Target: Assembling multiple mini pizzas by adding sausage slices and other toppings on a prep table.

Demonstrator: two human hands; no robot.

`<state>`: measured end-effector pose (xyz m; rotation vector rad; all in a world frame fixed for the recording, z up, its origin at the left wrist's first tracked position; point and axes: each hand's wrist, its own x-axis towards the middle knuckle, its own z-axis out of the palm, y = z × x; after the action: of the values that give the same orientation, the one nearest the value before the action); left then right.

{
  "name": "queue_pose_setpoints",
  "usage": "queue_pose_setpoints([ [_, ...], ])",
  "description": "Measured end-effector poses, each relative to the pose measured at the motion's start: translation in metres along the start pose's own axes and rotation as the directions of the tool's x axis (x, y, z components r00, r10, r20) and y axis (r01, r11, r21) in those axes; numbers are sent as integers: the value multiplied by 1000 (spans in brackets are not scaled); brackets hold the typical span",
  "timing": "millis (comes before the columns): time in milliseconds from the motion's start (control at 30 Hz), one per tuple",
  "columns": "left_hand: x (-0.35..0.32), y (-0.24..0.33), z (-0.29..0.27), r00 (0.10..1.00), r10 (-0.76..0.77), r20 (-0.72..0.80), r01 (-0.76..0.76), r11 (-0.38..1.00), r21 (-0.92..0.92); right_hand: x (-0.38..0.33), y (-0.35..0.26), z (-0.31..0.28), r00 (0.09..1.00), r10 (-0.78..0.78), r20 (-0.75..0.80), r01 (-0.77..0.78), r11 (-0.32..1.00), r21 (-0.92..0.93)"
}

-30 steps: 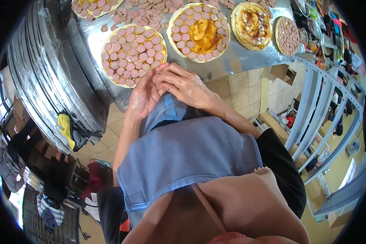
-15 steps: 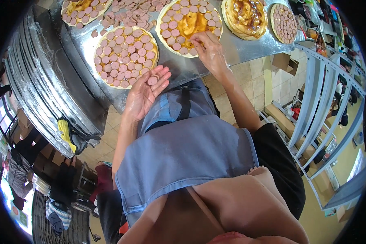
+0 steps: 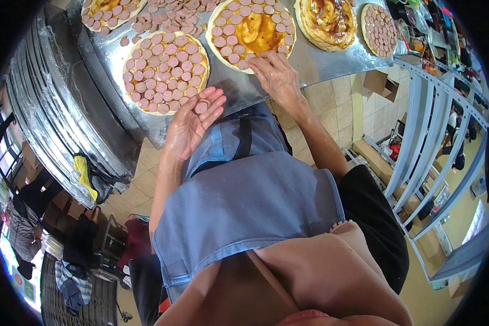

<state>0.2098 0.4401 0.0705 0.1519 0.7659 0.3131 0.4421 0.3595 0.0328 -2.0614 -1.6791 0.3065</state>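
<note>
In the head view I see the left hand (image 3: 188, 127) spread, sausage slices (image 3: 201, 107) on its palm. The right hand (image 3: 279, 80) bunches its fingertips; whether they pinch anything I cannot tell. A dough round (image 3: 263, 36), glossy amber within its ring of pink slices (image 3: 236, 19), has its near rim under those fingertips.

1 metal table (image 3: 236, 91) holds 5 dough rounds (image 3: 326, 24), 4 sausage-topped and 1 glazed.
</note>
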Motion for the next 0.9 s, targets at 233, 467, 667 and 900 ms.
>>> queue_pose_setpoints([
  [233, 0, -1, -1, 1000, -1, -5, 1, 1000, -15, 3, 3, 0, 1000, -12, -16, 12, 1000, -7],
  [467, 0, -1, 1, 1000, -4, 6, 4, 1000, -10, 7, 2, 1, 1000, 21, -17, -22, 999, -25],
  [667, 0, 1, 1, 1000, -3, 15, 3, 1000, -11, 7, 1, 2, 999, 19, -38, -19, 1000, 1],
  [900, 1, 1, 1, 1000, -6, 14, 6, 1000, -1, 14, 3, 7, 998, 6, -55, -9, 999, -46],
])
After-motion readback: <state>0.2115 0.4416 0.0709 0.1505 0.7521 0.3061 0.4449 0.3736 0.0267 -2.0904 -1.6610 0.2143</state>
